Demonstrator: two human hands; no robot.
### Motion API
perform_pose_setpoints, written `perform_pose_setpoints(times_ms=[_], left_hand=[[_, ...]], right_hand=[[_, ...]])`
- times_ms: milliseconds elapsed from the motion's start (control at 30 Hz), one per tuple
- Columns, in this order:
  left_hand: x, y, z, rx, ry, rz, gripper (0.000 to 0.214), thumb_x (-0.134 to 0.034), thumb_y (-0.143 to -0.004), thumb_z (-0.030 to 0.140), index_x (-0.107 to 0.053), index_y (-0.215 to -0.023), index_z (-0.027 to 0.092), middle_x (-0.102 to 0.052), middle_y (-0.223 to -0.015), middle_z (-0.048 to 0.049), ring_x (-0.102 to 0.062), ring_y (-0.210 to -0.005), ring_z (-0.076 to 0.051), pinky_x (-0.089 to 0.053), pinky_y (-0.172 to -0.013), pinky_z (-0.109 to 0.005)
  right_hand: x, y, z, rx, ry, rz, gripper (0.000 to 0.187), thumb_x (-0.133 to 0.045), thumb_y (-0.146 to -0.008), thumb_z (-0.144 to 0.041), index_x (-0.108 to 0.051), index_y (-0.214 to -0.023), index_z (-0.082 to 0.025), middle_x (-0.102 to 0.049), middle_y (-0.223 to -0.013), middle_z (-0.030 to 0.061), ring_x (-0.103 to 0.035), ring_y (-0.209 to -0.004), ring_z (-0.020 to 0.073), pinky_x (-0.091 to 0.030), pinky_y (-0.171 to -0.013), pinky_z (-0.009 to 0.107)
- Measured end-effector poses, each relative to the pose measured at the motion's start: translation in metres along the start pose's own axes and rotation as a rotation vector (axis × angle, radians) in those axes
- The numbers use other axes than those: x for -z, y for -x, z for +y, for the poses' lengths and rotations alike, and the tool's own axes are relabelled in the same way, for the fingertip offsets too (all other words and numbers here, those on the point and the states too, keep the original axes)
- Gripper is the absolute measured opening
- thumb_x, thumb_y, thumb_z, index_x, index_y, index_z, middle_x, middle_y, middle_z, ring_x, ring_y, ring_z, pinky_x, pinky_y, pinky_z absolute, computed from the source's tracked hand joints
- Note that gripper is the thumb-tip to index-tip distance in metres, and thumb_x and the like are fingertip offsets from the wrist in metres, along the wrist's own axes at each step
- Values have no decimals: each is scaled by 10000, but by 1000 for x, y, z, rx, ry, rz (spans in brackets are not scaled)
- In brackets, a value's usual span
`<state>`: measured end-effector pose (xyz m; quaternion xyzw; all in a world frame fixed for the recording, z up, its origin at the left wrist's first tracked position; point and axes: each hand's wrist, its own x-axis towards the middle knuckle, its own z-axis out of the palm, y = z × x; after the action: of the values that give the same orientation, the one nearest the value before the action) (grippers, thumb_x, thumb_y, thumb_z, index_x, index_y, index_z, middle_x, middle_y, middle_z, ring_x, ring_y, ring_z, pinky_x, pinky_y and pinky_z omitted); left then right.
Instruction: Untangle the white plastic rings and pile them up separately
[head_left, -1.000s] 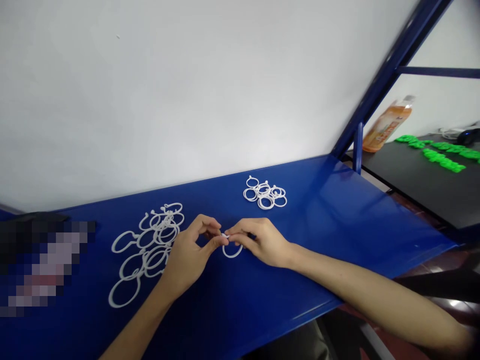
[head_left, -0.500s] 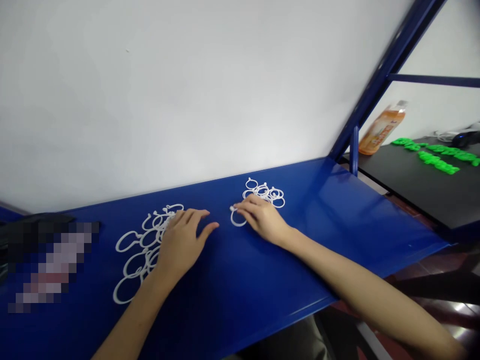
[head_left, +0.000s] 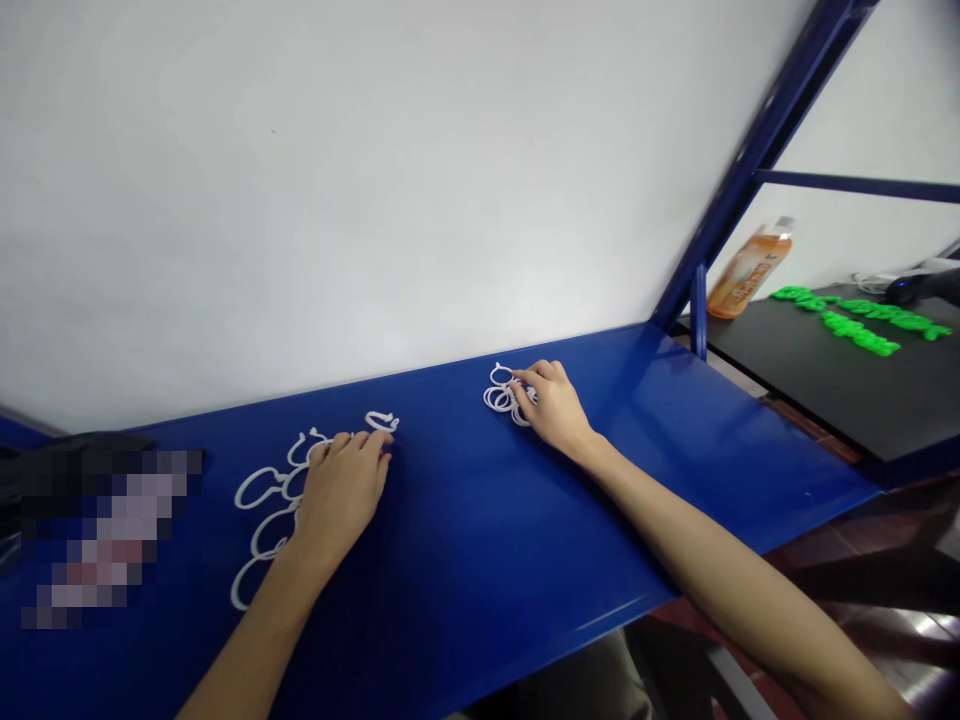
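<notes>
Apparently picking white rings [head_left: 376, 425].
With right hand [head_left: 553, 408] parted, seemingly empty; left hand [head_left: 343, 490] curled, cannot tell hold; likely needs precise pinching.

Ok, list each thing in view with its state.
Left hand: palm down, fingers bent, grip unclear
Right hand: fingers bent, grip unclear
Left-hand rings: spread, overlapping, at least one open
Right-hand rings: bunched, partly hidden, farthest looks closed
Bottle: partly filled with orange liquid
Green pieces: lying in rows
Pixelated item: cannot tell
</notes>
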<state>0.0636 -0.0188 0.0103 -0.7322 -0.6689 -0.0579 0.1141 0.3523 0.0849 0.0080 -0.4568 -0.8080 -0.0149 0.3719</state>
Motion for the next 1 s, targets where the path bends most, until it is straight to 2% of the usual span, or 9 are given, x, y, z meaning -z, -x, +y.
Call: perform_pose_setpoints(times_ms=[67, 133, 233, 333, 433, 567, 733, 867, 1000], left_hand=[[4, -1, 3, 13, 54, 13, 222, -435, -966, 273, -636, -994, 183, -700, -944, -108, -617, -951, -312, -430, -872, -467], [5, -2, 5, 43, 74, 63, 226, -464, -954, 302, -628, -1021, 162, -678, -995, -134, -598, -965, -320, -444, -869, -463], [0, -3, 5, 41, 72, 147, 404, -455, -943, 273, -555, -1303, 119, -593, -1304, -192, -526, -1165, -355, -439, -951, -486], [-10, -3, 3, -42, 75, 84, 513, -394, -942, 183, -468, -1449, 186, -521, -1476, -129, -440, -1318, -351, -378, -1052, -526], [-12, -4, 4, -73, 85, 19, 428, -404, -966, 224, -570, -1359, 199, -631, -1357, -110, -473, -1282, -356, -357, -1059, -541], [-4, -6, 13, -77, 129, 21, 278, -464, -967, 282, -686, -1106, 188, -713, -1106, -125, -563, -1073, -338, -412, -942, -504], [7, 1, 36, -115, 317, -15, 172, -556, -934, 306, -663, -828, 222, -719, -860, -56, -584, -888, -264, -441, -856, -434], [12, 13, 57, -195, 573, -70, 198, -497, -952, 243, -655, -832, 230, -723, -857, -26, -625, -838, -212, -493, -811, -375], [12, 16, 64, -167, 750, -34, 198, -442, -968, 203, -637, -966, 237, -729, -947, -14, -684, -844, -177, -530, -775, -322]], right_hand=[[4, 2, -9, 42, -29, 1, 261, -527, -997, -260, -723, -1140, -163, -661, -993, 116, -538, -931, 261, -520, -872, 415], [8, 6, -20, 84, -63, -22, 263, -518, -1003, -259, -717, -1153, -175, -661, -1009, 112, -538, -936, 258, -521, -869, 420], [10, 13, -37, 152, -104, -93, 272, -502, -1010, -257, -710, -1170, -184, -662, -1019, 112, -543, -944, 257, -519, -875, 444], [10, 20, -50, 207, -137, -179, 283, -491, -1015, -256, -706, -1179, -174, -665, -1016, 108, -547, -947, 249, -518, -882, 437], [10, 24, -56, 236, -166, -257, 294, -492, -1018, -268, -705, -1180, -146, -665, -997, 104, -549, -937, 237, -520, -883, 410], [10, 26, -59, 264, -190, -346, 287, -515, -1014, -282, -710, -1160, -131, -667, -971, 102, -560, -915, 227, -518, -860, 386], [11, 30, -64, 276, -242, -428, 240, -530, -1015, -298, -719, -1060, -157, -690, -920, 76, -583, -855, 194, -500, -804, 335], [15, 34, -73, 293, -215, -489, 355, -570, -984, -457, -691, -814, -170, -663, -764, 44, -566, -733, 171, -468, -747, 323], [16, 37, -77, 227, -119, -509, 342, -603, -961, -475, -671, -834, -164, -661, -809, 61, -571, -756, 185, -457, -716, 328]])
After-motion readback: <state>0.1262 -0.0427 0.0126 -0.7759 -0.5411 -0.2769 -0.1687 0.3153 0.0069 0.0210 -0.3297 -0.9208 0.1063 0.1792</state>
